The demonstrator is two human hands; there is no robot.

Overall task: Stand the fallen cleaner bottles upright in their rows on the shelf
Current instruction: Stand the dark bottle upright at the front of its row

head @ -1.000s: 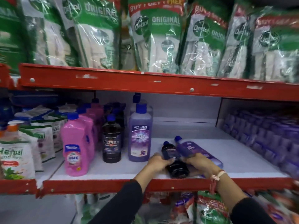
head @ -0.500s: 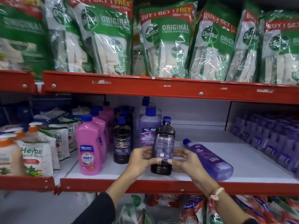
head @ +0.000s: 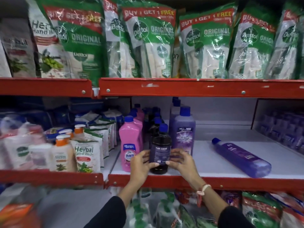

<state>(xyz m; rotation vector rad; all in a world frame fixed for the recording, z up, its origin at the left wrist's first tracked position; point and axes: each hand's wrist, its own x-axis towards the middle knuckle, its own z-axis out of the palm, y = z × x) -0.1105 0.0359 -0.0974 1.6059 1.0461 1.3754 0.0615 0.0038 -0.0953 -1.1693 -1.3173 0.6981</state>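
A black cleaner bottle (head: 160,152) with a blue cap stands upright at the front of the black row, its back label facing me. My left hand (head: 142,163) grips its left side and my right hand (head: 181,161) grips its right side. A row of pink bottles (head: 130,145) stands to its left, a row of tall purple bottles (head: 184,134) to its right. One purple bottle (head: 241,157) lies on its side on the white shelf (head: 213,162), cap pointing to the back left.
The red shelf edge (head: 230,181) runs just below my hands. Herbal hand wash pouches and pump bottles (head: 69,155) fill the left bay. Green Dettol refill packs (head: 154,43) hang over the upper shelf. Purple packs (head: 283,129) line the right wall.
The black bottle went from lying flat to upright in both hands, then moved left into the front of the black row. The view shifted left.
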